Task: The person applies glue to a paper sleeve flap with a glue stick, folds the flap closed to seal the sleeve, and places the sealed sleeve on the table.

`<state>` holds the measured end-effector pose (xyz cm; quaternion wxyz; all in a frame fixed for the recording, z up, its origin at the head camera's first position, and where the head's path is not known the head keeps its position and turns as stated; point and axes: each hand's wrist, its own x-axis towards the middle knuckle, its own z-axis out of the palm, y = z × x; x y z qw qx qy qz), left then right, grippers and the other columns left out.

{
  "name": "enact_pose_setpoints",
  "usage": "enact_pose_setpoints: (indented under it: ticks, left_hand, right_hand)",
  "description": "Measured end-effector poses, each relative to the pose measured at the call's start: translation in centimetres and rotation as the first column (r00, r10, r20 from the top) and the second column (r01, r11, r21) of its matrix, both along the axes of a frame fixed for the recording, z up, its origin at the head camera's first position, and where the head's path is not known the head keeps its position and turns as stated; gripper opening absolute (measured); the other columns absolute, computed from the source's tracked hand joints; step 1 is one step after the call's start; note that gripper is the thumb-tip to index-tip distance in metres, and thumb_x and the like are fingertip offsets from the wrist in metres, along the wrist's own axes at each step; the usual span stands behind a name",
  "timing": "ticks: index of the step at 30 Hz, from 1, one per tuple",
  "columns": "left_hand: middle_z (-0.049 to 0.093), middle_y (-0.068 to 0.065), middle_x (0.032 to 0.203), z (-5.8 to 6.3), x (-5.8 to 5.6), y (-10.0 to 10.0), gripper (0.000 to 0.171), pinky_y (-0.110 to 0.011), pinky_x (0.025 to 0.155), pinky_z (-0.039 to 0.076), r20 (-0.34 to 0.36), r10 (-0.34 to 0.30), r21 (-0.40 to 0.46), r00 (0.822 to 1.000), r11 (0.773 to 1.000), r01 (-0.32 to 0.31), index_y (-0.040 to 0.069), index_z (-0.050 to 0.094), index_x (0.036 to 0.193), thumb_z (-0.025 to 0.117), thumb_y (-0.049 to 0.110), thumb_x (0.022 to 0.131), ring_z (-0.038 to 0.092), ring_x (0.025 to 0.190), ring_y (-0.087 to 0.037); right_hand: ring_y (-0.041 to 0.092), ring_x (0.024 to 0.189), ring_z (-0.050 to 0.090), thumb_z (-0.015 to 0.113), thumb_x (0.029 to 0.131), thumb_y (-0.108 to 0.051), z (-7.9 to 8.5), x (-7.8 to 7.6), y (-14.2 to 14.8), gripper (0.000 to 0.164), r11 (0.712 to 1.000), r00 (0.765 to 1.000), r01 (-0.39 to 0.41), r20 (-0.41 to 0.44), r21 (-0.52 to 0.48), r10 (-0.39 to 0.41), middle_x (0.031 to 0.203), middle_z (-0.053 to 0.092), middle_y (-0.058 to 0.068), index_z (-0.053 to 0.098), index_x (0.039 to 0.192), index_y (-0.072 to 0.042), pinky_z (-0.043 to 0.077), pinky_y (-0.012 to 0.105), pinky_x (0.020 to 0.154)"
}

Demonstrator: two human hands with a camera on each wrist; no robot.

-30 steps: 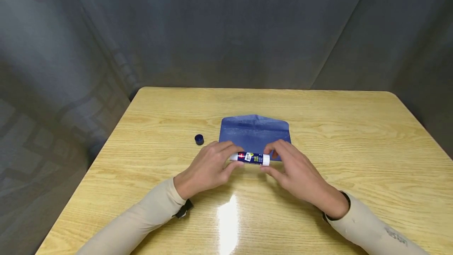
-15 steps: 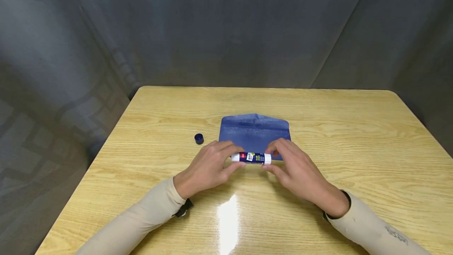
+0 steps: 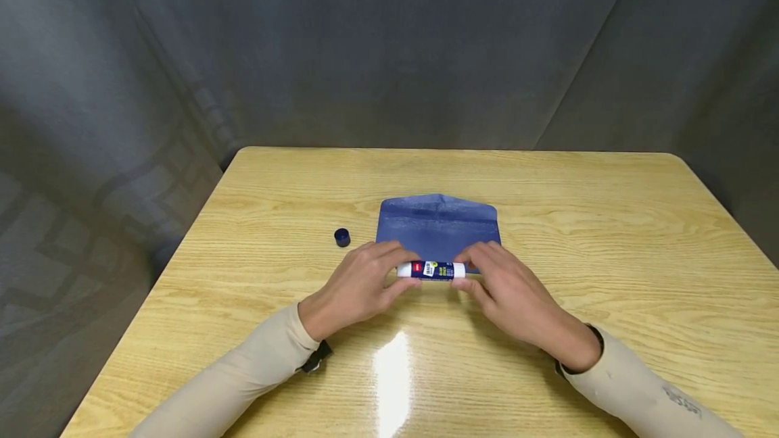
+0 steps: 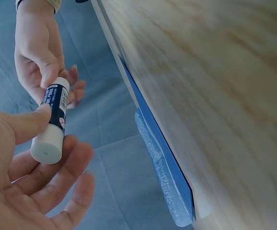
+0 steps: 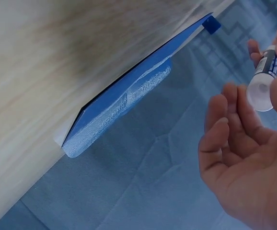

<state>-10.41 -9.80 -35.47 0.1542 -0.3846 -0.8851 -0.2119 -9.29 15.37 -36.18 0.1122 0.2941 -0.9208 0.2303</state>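
Observation:
A glue stick [image 3: 431, 270] with a dark blue label and white ends lies level between my two hands, uncapped. My left hand [image 3: 359, 282] pinches its left end between thumb and fingers. At the other end, my right hand [image 3: 517, 296] grips the white part with thumb and fingertips. The left wrist view shows the thumb on the glue stick [image 4: 57, 108] near its flat white end. In the right wrist view, the end of the glue stick [image 5: 260, 92] by my right hand looks translucent. Behind the hands lies a blue envelope [image 3: 438, 232], its flap raised and whitish-streaked; the hands hide its lower corners.
A small dark blue cap [image 3: 342, 238] stands on the wooden table [image 3: 584, 215], left of the envelope. Grey cloth [image 3: 389, 53] hangs behind the table and at both sides.
The glue stick has shifted slightly right and its label has turned a little. My right fingers have changed their hold on its right end. The left hand, envelope and cap stay put.

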Motion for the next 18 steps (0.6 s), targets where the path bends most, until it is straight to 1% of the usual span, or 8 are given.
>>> enact_pose_setpoints:
  ticks: [3,4,7,11,15,18]
  left_hand:
    - [0.073,0.000,0.096,-0.04,0.01,0.01,0.028,-0.021,0.070,0.055,-0.005,-0.007,0.007,1.000,1.000,0.007,0.010,0.073,0.110,0.075,0.028,0.089,0.067,0.078,-0.010]
    - [0.073,0.001,0.096,-0.03,0.02,0.02,0.028,-0.022,0.070,0.056,-0.009,-0.010,0.008,1.000,1.000,0.010,0.010,0.073,0.110,0.076,0.029,0.089,0.067,0.078,-0.010]
    - [0.072,0.001,0.094,0.00,0.06,0.09,0.028,-0.023,0.072,0.055,-0.022,-0.021,0.015,1.000,1.000,0.021,0.010,0.073,0.109,0.076,0.029,0.088,0.066,0.078,-0.009]
    - [0.073,0.001,0.095,0.04,0.10,0.16,0.029,-0.023,0.074,0.056,-0.032,-0.033,0.021,0.999,0.999,0.034,0.010,0.073,0.109,0.077,0.028,0.087,0.067,0.080,-0.009]
    - [0.074,0.000,0.097,0.05,0.11,0.18,0.029,-0.024,0.077,0.057,-0.037,-0.041,0.021,0.998,0.999,0.042,0.010,0.073,0.109,0.078,0.028,0.087,0.070,0.084,-0.011]
    - [0.074,0.000,0.097,0.01,0.11,0.16,0.029,-0.025,0.078,0.057,-0.040,-0.040,0.021,0.998,0.999,0.041,0.010,0.073,0.109,0.077,0.028,0.087,0.070,0.086,-0.011]
  right_hand:
    - [0.006,0.079,0.046,0.063,0.098,-0.029,0.05,0.05,0.04,0.008,1.000,0.999,0.000,0.043,0.024,-0.001,0.087,0.057,-0.012,0.061,0.098,-0.020,0.040,0.024,0.068]
    - [0.005,0.078,0.045,0.060,0.100,-0.028,0.06,0.06,0.07,0.009,1.000,0.999,-0.003,0.055,0.030,0.002,0.084,0.056,-0.012,0.061,0.095,-0.020,0.040,0.024,0.067]
    - [0.005,0.076,0.044,0.052,0.104,-0.027,0.11,0.11,0.08,0.018,0.999,0.997,-0.007,0.082,0.043,0.003,0.080,0.053,-0.013,0.060,0.090,-0.021,0.039,0.023,0.066]
    - [0.005,0.074,0.044,0.044,0.107,-0.026,0.22,0.19,0.01,0.028,0.999,0.994,-0.005,0.109,0.044,0.000,0.074,0.049,-0.013,0.059,0.085,-0.020,0.039,0.023,0.066]
    - [0.006,0.068,0.040,0.037,0.109,-0.027,0.29,0.14,-0.13,0.039,0.999,0.990,-0.001,0.139,0.044,-0.006,0.066,0.040,-0.012,0.050,0.074,-0.021,0.036,0.022,0.063]
    - [0.006,0.064,0.037,0.035,0.110,-0.028,0.28,0.08,-0.19,0.042,0.999,0.989,0.007,0.147,0.044,-0.013,0.064,0.036,-0.011,0.045,0.070,-0.023,0.033,0.021,0.061]
